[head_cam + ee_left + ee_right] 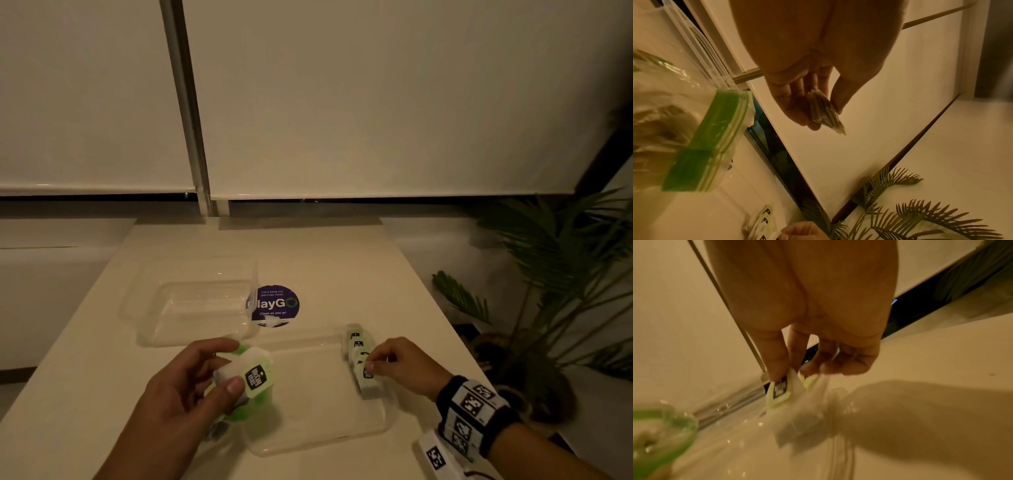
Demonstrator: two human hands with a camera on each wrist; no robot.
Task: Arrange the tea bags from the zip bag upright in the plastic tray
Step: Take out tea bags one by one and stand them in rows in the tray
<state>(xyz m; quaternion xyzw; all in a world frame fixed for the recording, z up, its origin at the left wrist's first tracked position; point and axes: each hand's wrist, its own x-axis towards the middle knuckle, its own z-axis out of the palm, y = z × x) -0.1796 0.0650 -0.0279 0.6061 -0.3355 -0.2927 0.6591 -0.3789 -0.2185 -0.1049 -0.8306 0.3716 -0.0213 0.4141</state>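
At right end of clear plastic tray on pale bench: right hand pinching tag of white tea bag, standing it in upright row. Left hand gripping stack of tea bags over green-edged zip bag. Placing step; next, probably release, take another bag from stack.

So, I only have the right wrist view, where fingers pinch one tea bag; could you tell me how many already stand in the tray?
Observer: The head view shows about four tea bags standing in a row along the right wall of the plastic tray, counting the one the right hand pinches.
Operator: Thank you. And the other hand?
Observer: The left hand holds a stack of tea bags above the zip bag.
Operator: Anything else nearby?
Observer: A second clear container sits beyond the tray, beside a round purple sticker.
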